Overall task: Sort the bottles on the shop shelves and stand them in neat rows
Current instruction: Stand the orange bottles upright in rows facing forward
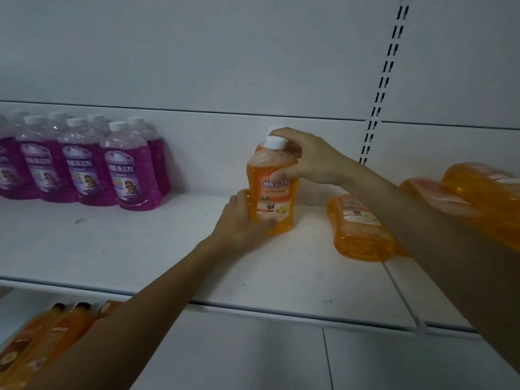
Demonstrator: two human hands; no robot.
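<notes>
An orange bottle [271,192] with a white cap [275,142] is held upright near the middle of the white shelf [112,249], its printed label turned towards the camera. Its lower part is gripped by the left hand [239,218], whose fingers are curled round the left side near the base. Its shoulder is gripped by the right hand [305,161]: the thumb is pressed across the top of the label and the fingers are bent over behind the neck. Whether the base is set fully on the shelf cannot be told.

Directly behind it, 1 rear orange bottle [259,148] is partly seen, mostly hidden by the held one. To the right, 3 lying orange bottles [360,229] are seen on their sides, 2 of them blurred at the frame's edge behind the right forearm. At the left end of the shelf, well apart from the hands, purple bottles [132,170] with white caps are stood upright in rows against the back panel [225,52]. A slotted upright [389,63] is seen on the panel at the right. On the lower shelf [17,308], at the bottom left, dark-capped bottles [42,333] of orange liquid are seen, blurred.
</notes>
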